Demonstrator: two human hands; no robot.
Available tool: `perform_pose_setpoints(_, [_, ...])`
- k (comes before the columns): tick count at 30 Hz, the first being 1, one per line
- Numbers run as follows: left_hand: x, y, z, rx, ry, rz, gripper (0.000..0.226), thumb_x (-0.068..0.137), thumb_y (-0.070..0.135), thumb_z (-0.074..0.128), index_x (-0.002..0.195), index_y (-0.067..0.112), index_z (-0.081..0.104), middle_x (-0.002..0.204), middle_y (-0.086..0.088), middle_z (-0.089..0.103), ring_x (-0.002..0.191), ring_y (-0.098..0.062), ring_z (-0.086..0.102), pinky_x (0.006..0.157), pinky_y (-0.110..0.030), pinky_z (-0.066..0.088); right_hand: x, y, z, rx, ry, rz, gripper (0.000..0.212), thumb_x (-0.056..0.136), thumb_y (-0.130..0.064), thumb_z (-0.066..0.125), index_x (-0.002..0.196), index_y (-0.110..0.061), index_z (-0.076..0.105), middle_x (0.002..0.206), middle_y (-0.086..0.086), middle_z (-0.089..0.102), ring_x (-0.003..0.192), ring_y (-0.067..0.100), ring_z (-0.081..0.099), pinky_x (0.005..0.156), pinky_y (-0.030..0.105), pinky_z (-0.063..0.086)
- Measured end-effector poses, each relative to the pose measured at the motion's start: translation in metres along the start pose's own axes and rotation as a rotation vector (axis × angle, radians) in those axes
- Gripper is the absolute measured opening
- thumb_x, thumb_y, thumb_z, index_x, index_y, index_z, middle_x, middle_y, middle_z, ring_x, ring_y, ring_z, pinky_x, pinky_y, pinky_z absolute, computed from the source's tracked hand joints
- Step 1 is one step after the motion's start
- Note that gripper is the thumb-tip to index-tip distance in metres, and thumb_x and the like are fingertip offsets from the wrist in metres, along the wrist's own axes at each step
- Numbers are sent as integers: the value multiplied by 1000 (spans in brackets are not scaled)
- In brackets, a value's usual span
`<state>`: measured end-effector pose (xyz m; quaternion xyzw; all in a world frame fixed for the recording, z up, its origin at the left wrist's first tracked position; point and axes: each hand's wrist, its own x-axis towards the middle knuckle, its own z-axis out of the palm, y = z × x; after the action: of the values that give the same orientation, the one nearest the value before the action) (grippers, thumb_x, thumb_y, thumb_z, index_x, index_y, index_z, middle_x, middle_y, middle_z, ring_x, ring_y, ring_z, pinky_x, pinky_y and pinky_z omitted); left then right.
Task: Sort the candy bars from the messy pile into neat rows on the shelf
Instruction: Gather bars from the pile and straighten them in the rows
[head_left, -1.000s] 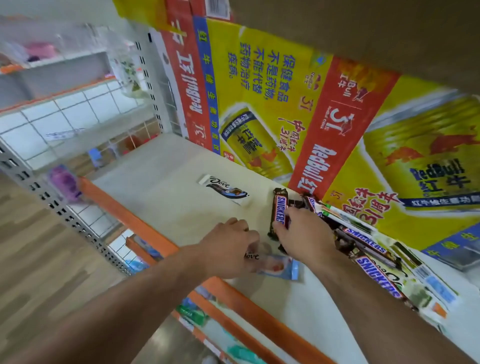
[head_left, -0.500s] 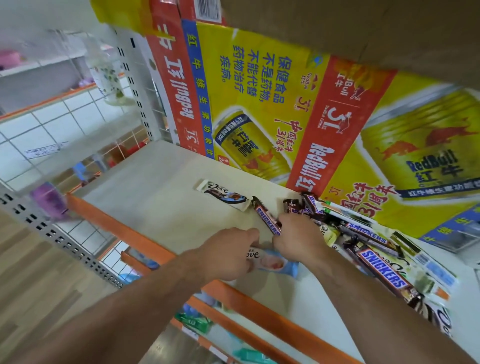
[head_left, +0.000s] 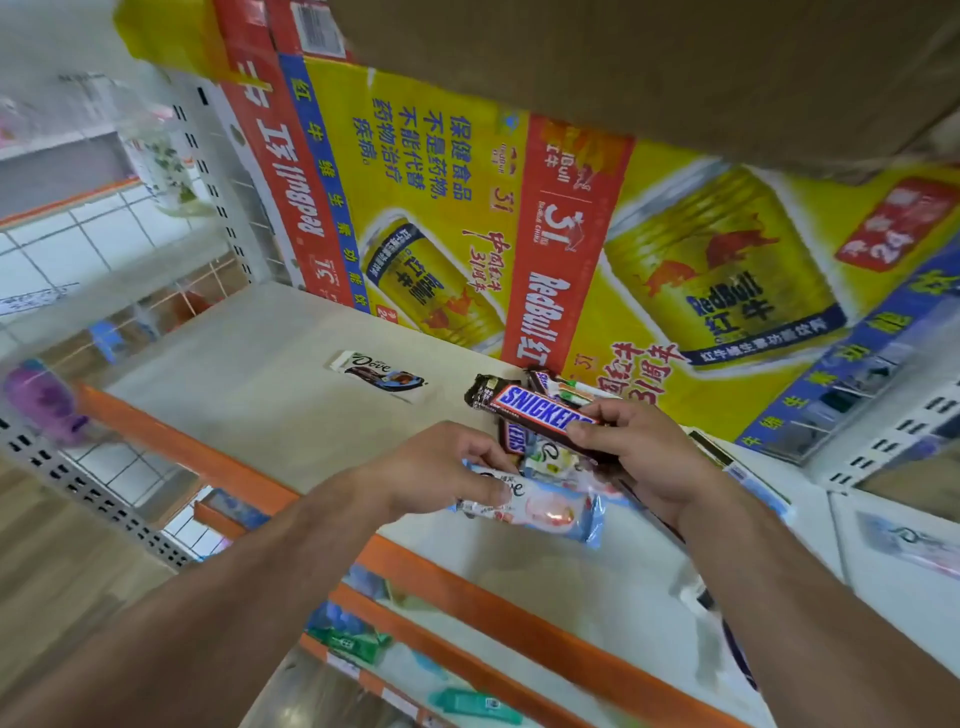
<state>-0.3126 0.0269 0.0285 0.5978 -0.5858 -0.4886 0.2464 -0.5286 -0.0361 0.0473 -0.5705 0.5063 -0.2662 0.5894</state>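
My right hand (head_left: 641, 457) grips a brown Snickers bar (head_left: 535, 408) and holds it above the pile of candy bars (head_left: 545, 460), which sits mostly hidden under both hands. My left hand (head_left: 441, 470) pinches a pale blue and white Dove bar (head_left: 540, 512) by its left end, just above the white shelf (head_left: 249, 384). One white Dove bar (head_left: 379, 370) lies alone on the shelf further back to the left. More Snickers and a green-striped wrapper (head_left: 571, 389) peek out behind the raised bar.
A yellow and red Red Bull carton (head_left: 467, 218) stands along the back of the shelf. An orange rail (head_left: 467, 597) edges the shelf front. A brown cardboard box (head_left: 675, 62) hangs overhead. A perforated upright (head_left: 218, 182) bounds the left; lower shelves hold green packets (head_left: 353, 642).
My right hand has lifted a Snickers bar up out of the pile. My left hand has raised the blue Dove bar slightly off the shelf. The camera has moved closer.
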Motion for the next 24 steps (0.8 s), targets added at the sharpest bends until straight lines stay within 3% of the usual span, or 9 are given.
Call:
perform_pose_setpoints(3, [1,15,29,-45,7,8,13,79,18,80,85,28,75,94,11,72,88,-7,66,79,-29,51,-23,14,-33,77,-30,1,7,86,-4,69,86,-11,69,80,11,69,58,17,54,54,27,40])
perform_pose_setpoints(6, [0,30,63,-76,6,19,12,81,17,79,87,27,76,107,3,72,98,-17,67,78,-29,52,-50,29,-66,68,-39,12,7,86,-3,68,88,-9,68,82,8,69,54,11,54,48,20,40])
perform_pose_setpoints(9, [-4,41,97,-78,-5,42,15,80,19,80,90,29,77,111,-7,69,92,-20,67,74,-28,51,-75,43,-96,104,-21,17,7,87,-2,66,92,-6,66,86,10,68,50,11,51,46,22,39])
perform_pose_setpoints(12, [-10,53,127,-84,-22,46,14,83,17,77,93,27,77,91,2,67,82,-21,65,68,-26,51,-96,55,-121,116,-9,16,5,86,0,67,90,-3,66,83,10,68,49,12,49,49,25,37])
perform_pose_setpoints(14, [-13,58,142,-89,-45,42,13,84,17,76,95,25,77,92,3,69,88,-22,67,78,-32,53,-108,62,-133,111,-13,16,4,86,0,66,90,-1,66,80,10,68,50,13,46,50,26,37])
perform_pose_setpoints(16, [-16,60,154,-73,-54,29,14,84,20,76,97,26,77,106,4,70,102,-15,66,92,-36,51,-119,69,-142,114,-12,18,4,86,0,65,86,-3,68,77,9,67,50,15,45,50,26,37])
perform_pose_setpoints(18, [-17,61,163,-107,-48,23,16,85,19,76,100,25,76,113,4,70,107,-12,64,96,-36,51,-130,75,-149,120,-9,22,4,86,0,65,86,-3,68,78,12,67,51,16,43,51,27,37])
perform_pose_setpoints(24, [-21,73,173,-156,-84,75,14,85,12,74,95,22,75,91,6,73,81,-13,66,69,-23,54,-161,79,-155,82,54,7,11,86,-2,67,94,5,67,78,14,67,52,16,43,51,26,37])
